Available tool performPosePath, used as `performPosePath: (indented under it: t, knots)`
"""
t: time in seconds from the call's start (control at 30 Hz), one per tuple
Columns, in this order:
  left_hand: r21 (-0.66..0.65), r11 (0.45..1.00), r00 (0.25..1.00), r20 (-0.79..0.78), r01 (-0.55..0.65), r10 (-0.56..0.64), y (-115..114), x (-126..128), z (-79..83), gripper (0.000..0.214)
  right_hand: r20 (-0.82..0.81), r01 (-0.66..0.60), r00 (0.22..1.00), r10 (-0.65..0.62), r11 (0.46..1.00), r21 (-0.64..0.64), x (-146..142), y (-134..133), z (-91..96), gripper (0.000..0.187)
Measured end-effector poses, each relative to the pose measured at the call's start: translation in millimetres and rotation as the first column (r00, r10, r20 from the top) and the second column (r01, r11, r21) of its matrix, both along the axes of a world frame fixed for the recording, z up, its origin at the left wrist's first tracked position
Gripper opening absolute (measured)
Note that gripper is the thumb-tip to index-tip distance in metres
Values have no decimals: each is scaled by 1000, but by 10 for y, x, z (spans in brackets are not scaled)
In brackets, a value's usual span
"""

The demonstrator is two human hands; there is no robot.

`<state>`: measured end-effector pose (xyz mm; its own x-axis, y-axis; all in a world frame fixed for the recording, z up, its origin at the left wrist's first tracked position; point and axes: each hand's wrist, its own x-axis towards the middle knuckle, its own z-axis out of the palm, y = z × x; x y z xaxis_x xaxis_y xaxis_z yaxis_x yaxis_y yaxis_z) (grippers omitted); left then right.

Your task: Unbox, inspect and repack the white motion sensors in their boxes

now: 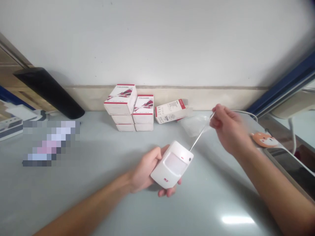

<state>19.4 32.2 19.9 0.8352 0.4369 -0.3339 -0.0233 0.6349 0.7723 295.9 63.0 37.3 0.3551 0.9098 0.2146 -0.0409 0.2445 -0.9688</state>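
Hey, you're working over a pale gray desk [103,203] here, with a stack of white boxes [120,108] sitting against the wall [157,42], a loose box [171,111] tilting beside them, and a clear plastic bag [194,126] lying just in front of it. You're holding the white motion sensor [172,165] out over the middle of the desk, with your left hand [145,170] cupping it from behind in a full wrap. Your right hand [230,129] is pinching a thin rod [201,131] in a narrow grip, and the rod's lower end is touching the sensor's top edge. So you're working at that edge right now, and the next move is calling for a steady left hand.
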Motion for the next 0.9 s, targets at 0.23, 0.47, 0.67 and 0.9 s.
performPosePath:
  t: [0.23,0.47,0.67,0.9]
  knots:
    - [77,995,995,-78,68,-62,31,-32,-14,35,-196,160,962,-190,975,-157,403,184,41,32]
    - [109,989,988,-128,96,-82,62,-78,-6,39,-200,220,948,-249,963,-159,698,226,-10,31]
    - [114,987,982,-167,111,-91,63,-108,53,39,-192,131,970,-147,987,-95,754,253,-85,41]
    - [108,985,985,-121,137,-123,72,-91,65,38,-288,32,955,-70,991,-133,799,253,-110,46]
